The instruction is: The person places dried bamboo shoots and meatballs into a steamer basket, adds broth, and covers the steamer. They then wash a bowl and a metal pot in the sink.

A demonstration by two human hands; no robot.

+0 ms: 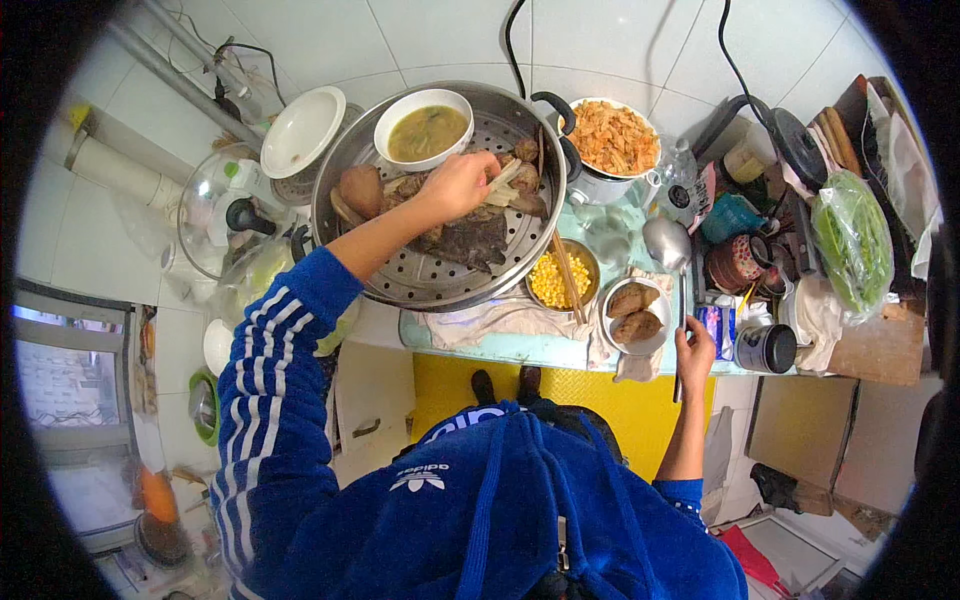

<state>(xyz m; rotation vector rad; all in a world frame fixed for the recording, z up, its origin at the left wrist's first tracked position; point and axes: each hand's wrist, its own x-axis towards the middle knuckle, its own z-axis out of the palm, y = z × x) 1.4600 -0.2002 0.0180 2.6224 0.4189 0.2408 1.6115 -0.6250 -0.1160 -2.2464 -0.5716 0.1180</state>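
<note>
My left hand (462,187) reaches over a large metal steamer tray (440,297) with holes in its base. Its fingers are closed at a pale, bone-like piece (503,188); the exact grip is partly hidden. Dark meat (470,243) and brownish round pieces (362,188) lie around it on the tray. At the tray's far side stands a white bowl (470,112) of yellowish soup. My right hand (694,349) is closed round the handle of a metal ladle (667,243), whose head points away from me. Left of that hand, a white bowl (648,347) holds brown pieces.
Wooden chopsticks (568,270) rest across a bowl of yellow corn (547,280). Behind it, a pot (600,187) holds orange-brown chips. Bagged green vegetables (852,240) and a black-lidded jar (766,349) are at the right. A glass lid (205,220) and white plate (303,130) stand left.
</note>
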